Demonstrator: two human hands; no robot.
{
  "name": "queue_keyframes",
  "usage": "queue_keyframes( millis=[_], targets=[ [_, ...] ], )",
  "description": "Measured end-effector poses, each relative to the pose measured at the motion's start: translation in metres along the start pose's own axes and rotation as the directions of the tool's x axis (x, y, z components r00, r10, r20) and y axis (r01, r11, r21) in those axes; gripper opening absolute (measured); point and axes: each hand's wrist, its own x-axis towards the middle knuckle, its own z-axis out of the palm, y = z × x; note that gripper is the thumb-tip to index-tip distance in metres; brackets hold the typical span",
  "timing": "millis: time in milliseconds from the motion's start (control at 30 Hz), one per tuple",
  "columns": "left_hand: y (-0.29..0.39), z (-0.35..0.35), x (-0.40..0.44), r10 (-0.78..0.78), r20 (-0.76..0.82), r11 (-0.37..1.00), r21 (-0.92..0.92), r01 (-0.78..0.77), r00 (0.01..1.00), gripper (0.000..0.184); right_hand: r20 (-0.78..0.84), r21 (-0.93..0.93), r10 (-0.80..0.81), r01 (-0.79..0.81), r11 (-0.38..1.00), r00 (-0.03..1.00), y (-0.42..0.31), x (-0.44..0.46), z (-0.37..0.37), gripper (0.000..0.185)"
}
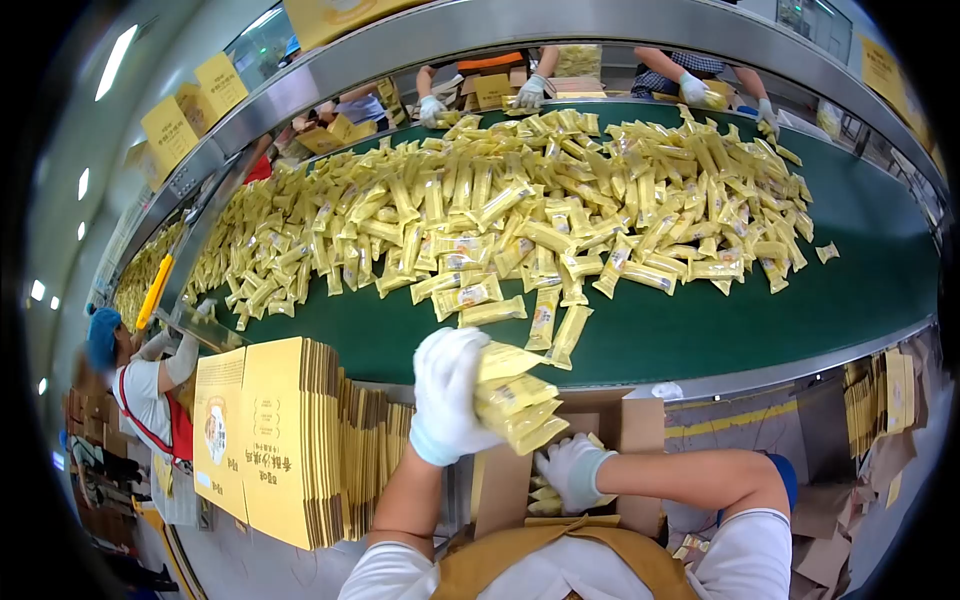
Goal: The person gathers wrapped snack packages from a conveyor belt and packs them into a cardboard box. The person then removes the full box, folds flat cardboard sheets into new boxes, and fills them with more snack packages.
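My left hand (450,395), in a white glove, is closed around several yellow snack packets (520,405) stacked together. It holds them above the near edge of the conveyor belt, over the open cardboard box's left side. My right hand (572,472), also gloved, reaches down into the cardboard box (641,425) in front of my body. Yellow packets (543,497) lie in the box beside and below its fingers. The fingertips are partly hidden, so whether they grip a packet cannot be made out.
A large heap of yellow packets (470,220) covers much of the green conveyor belt (830,310). Folded yellow cartons (275,440) stand in a stack at my left. Across the belt, other people's gloved hands (530,92) handle packets. A metal beam (620,20) spans above.
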Motion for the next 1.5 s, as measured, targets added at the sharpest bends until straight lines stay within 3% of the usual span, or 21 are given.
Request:
queue_keyframes(
  millis=[33, 67, 100, 167, 233, 433, 633, 833, 933, 1033, 1067, 1167, 1200, 1267, 1300, 1333, 1367, 1400, 1433, 1467, 1500],
  targets=[
    [0.005, 0.002, -0.003, -0.063, -0.06, 0.993, -0.102, 0.056, 0.996, 0.103, 0.007, 0.049, 0.011, -0.011, 0.999, 1.0, -0.002, 0.008, 0.011, 0.083],
    [0.013, 0.004, -0.006, -0.206, 0.025, 0.896, -0.396, 0.199, 0.978, 0.107, 0.013, 0.098, 0.021, -0.022, 0.995, 1.0, -0.003, 0.015, 0.022, 0.082],
    [0.022, 0.006, -0.008, -0.313, 0.151, 0.696, -0.636, 0.334, 0.938, 0.112, 0.01, 0.144, 0.03, -0.031, 0.989, 1.0, -0.004, 0.023, 0.039, 0.08],
    [0.032, 0.01, -0.005, -0.085, 0.396, 0.712, -0.618, 0.334, 0.914, 0.122, -0.016, 0.237, 0.051, -0.046, 0.97, 0.999, -0.006, 0.033, 0.076, 0.076],
    [0.049, 0.024, 0.005, 0.087, 0.486, 0.839, -0.506, 0.198, 0.87, 0.11, -0.028, 0.295, 0.067, -0.056, 0.954, 0.997, -0.004, 0.039, 0.099, 0.072],
    [0.057, 0.07, -0.047, 0.059, 0.627, 0.937, -0.302, 0.172, 0.777, 0.103, -0.049, 0.35, 0.093, -0.07, 0.934, 0.994, -0.002, 0.052, 0.132, 0.063],
    [0.069, 0.089, -0.073, -0.018, 0.685, 0.993, 0.096, -0.066, 0.728, 0.068, -0.063, 0.322, 0.072, -0.049, 0.946, 0.995, -0.006, 0.062, 0.153, 0.057],
    [0.069, 0.109, -0.09, -0.014, 0.71, 0.988, 0.118, -0.099, 0.704, 0.063, 0.191, 0.258, 0.069, -0.117, 0.959, 0.979, -0.015, 0.007, 0.065, 0.059],
    [0.071, 0.116, -0.1, 0.001, 0.761, 0.974, 0.146, -0.173, 0.649, 0.068, 0.003, 0.186, 0.083, -0.083, 0.979, 0.997, -0.015, 0.025, 0.101, 0.049],
    [0.073, 0.126, -0.105, -0.013, 0.846, 0.979, 0.119, -0.165, 0.532, 0.075, 0.061, 0.044, 0.124, -0.127, 0.991, 0.99, -0.021, 0.04, 0.104, 0.046],
    [0.074, 0.128, -0.1, -0.051, 0.932, 0.984, 0.109, -0.144, 0.36, 0.09, 0.14, 0.038, 0.14, -0.147, 0.988, 0.98, -0.023, 0.038, 0.093, 0.044],
    [0.068, 0.134, -0.089, -0.03, 0.996, 0.994, 0.038, -0.098, 0.081, 0.11, 0.172, -0.149, 0.067, -0.042, 0.988, 0.983, -0.023, 0.039, 0.082, 0.042],
    [0.062, 0.143, -0.095, -0.021, 1.0, 1.0, 0.021, -0.006, 0.002, 0.125, 0.011, -0.077, -0.014, 0.015, 0.997, 1.0, -0.017, 0.033, 0.088, 0.039],
    [0.063, 0.147, -0.101, -0.036, 0.999, 0.997, 0.039, 0.072, -0.037, 0.129, -0.324, 0.036, -0.137, 0.157, 0.987, 0.936, 0.002, 0.016, 0.104, 0.034],
    [0.063, 0.149, -0.102, -0.041, 0.998, 0.993, 0.047, 0.111, -0.056, 0.131, -0.363, 0.067, -0.147, 0.183, 0.981, 0.92, 0.003, 0.016, 0.104, 0.031],
    [0.068, 0.137, -0.088, -0.027, 1.0, 0.998, 0.026, 0.054, 0.001, 0.107, -0.4, 0.094, -0.156, 0.21, 0.973, 0.903, 0.003, 0.012, 0.1, 0.029],
    [0.067, 0.135, -0.091, 0.024, 0.986, 0.998, -0.032, 0.048, 0.168, 0.094, -0.435, 0.119, -0.164, 0.237, 0.964, 0.885, 0.004, 0.007, 0.097, 0.027],
    [0.067, 0.133, -0.1, 0.073, 0.942, 0.996, -0.088, 0.031, 0.328, 0.081, -0.616, -0.028, -0.284, 0.34, 0.94, 0.735, 0.01, 0.001, 0.095, 0.024],
    [0.065, 0.13, -0.104, 0.121, 0.872, 0.99, -0.141, 0.007, 0.474, 0.069, -0.65, 0.036, -0.235, 0.338, 0.94, 0.723, 0.011, -0.015, 0.084, 0.023],
    [0.071, 0.116, -0.09, 0.049, 0.8, 0.979, -0.158, 0.132, 0.598, 0.043, -0.681, 0.102, -0.183, 0.339, 0.935, 0.71, 0.011, -0.036, 0.066, 0.022],
    [0.072, 0.102, -0.088, -0.025, 0.739, 0.969, -0.146, 0.197, 0.673, 0.043, -0.705, 0.172, -0.128, 0.343, 0.924, 0.697, 0.012, -0.047, 0.058, 0.022]
  ],
)
